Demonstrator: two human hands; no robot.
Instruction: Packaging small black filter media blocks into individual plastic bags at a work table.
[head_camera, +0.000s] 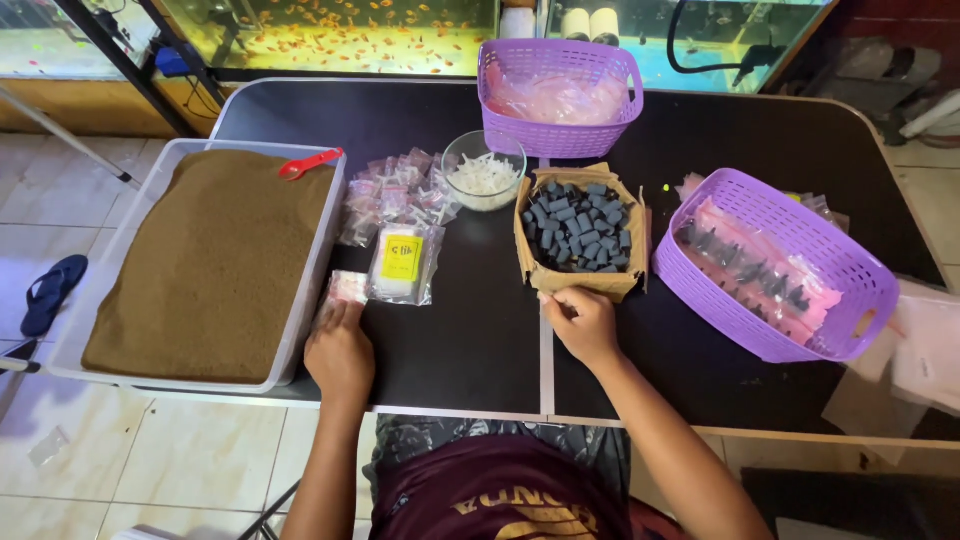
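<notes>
The left hand (340, 352) lies flat, fingers pressed together, on a little bag (348, 288) to pin it. The right hand (583, 322), curled loosely and holding nothing, touches the box (580, 283) of black bits, close for grabbing.

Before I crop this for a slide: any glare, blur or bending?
Head view: lighting is even and the hands, left and right, are sharp; soft sheen lies on the black table; its far edge bows from wide-lens distortion; the glass fish tanks look bright.

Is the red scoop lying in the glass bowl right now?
No, the red scoop lies on the brown granules in the clear tub, while the glass bowl holds only white bits.
</notes>
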